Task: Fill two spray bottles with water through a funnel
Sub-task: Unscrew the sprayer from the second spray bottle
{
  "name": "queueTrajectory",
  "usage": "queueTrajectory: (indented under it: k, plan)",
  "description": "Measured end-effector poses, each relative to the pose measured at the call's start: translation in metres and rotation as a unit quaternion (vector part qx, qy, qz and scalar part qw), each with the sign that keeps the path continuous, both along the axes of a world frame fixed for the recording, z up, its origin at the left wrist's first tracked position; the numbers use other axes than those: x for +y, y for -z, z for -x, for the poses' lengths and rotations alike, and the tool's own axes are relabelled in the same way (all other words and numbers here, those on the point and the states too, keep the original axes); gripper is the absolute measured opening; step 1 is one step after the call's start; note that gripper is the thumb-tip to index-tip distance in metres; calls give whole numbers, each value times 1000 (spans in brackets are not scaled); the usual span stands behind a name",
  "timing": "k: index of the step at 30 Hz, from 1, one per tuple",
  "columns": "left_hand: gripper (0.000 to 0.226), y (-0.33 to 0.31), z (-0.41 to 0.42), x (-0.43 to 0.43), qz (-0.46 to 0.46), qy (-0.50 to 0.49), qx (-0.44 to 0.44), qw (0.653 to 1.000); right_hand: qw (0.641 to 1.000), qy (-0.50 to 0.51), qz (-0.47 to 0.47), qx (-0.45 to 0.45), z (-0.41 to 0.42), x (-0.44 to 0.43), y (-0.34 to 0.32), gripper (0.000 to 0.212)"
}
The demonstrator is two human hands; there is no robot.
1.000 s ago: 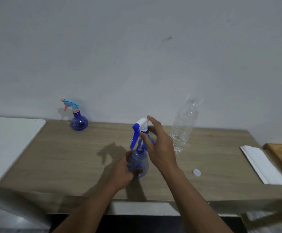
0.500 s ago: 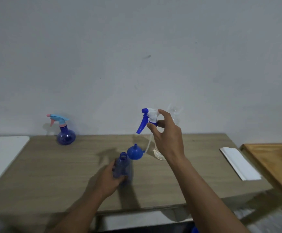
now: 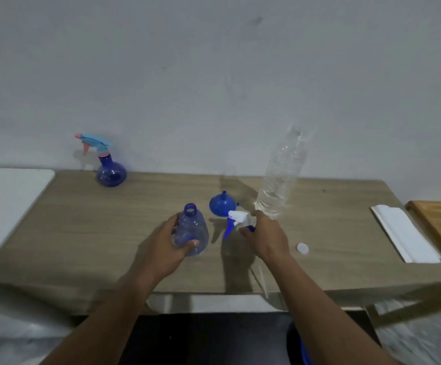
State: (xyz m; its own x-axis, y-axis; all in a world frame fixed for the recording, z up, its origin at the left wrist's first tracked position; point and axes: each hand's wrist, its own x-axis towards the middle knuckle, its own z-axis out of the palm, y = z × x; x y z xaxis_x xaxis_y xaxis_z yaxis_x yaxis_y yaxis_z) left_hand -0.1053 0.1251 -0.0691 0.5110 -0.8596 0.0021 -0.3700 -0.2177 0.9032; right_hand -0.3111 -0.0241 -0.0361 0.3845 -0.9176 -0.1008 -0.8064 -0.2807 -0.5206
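Head view showed the job barely begun. One spray bottle [image 3: 191,227] stood uncapped near the front of the worktop [image 3: 82,233]. The left hand [image 3: 170,246] had it round the lower body in a full grip, thumb across the front. Just beside it, low over the worktop, the right hand [image 3: 265,234] had a pinching grip on the detached spray head [image 3: 236,219]. The funnel [image 3: 220,206] sat upside down, spout up, just behind them and in no neck yet.

By my reckoning nothing had been poured, for the open bottle looked empty. The clear water bottle [image 3: 279,180] stood uncapped behind the right hand, its cap [image 3: 302,248] lying apart; I could not tell its level. The second spray bottle [image 3: 111,173] waited by the wall, head on, contents unclear.
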Motion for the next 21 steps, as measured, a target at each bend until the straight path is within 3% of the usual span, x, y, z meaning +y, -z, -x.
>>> queueTrajectory:
  k: [6, 11, 16, 21]
  plan:
    - [75, 14, -5, -1, -16, -11, 23, 1000, 999, -10, -32, 33, -5, -3, 40, 35]
    - [76, 14, -3, -1, -4, -11, 31, 999, 998, -29, 6, 53, 0, 2, 58, 31]
    - [74, 11, -1, -2, 4, -7, 27, 1000, 995, -50, 22, 88, 8, 8, 71, 51]
    - [70, 9, -1, -2, 3, 3, 36, 999, 996, -42, 26, 79, 9, 13, 70, 58]
